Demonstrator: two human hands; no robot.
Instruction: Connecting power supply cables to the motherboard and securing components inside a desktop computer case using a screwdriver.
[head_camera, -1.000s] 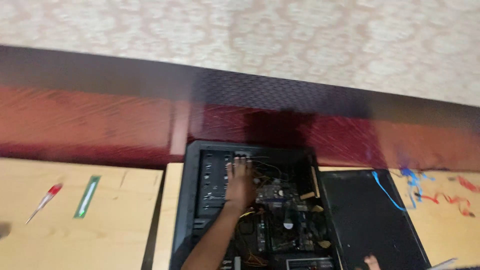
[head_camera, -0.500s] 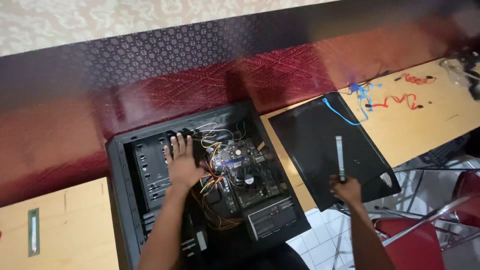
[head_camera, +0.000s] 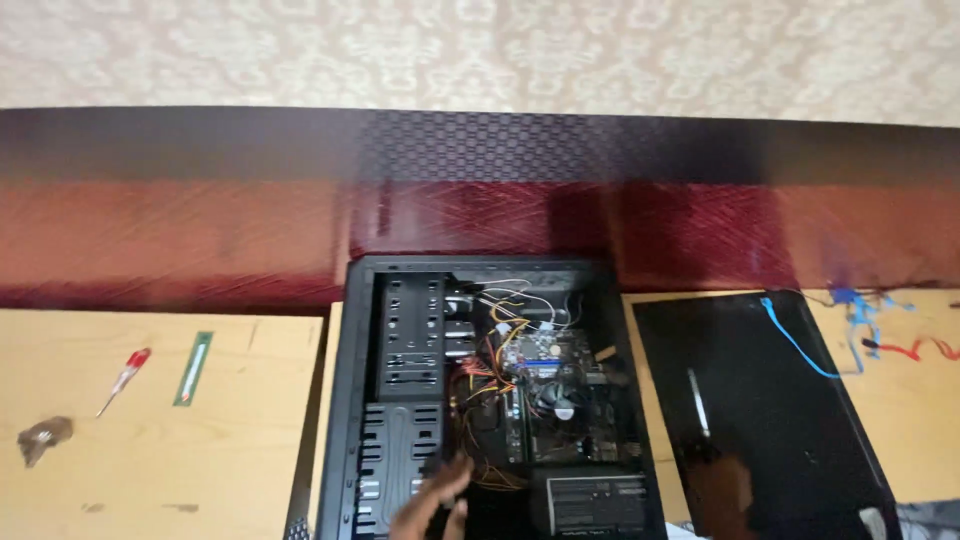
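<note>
Left hand: left hand (head_camera: 432, 505) blurred at near edge, fingers spread loose, nothing gripped, over near-left part of the open case.
Right hand: out of frame; only a brownish reflection shows on the glossy panel.
Case: computer case (head_camera: 352, 400) black metal, rectangular, lying flat and open between the two desks; perforated drive cage on its left side.
Inside: motherboard (head_camera: 545, 385) with round cooler fan (head_camera: 558, 400), tangled orange and yellow wires (head_camera: 480, 380).
Side panel: side panel (head_camera: 760, 400) flat, glossy black, just right of the case; slim silvery tool (head_camera: 698, 398) on it.
Left desk: light wooden desk (head_camera: 200, 440), matte; red-handled screwdriver (head_camera: 125, 378), thin green strip (head_camera: 193, 368).
Far right: blue cable (head_camera: 795, 338), red cable (head_camera: 915, 349).
</note>
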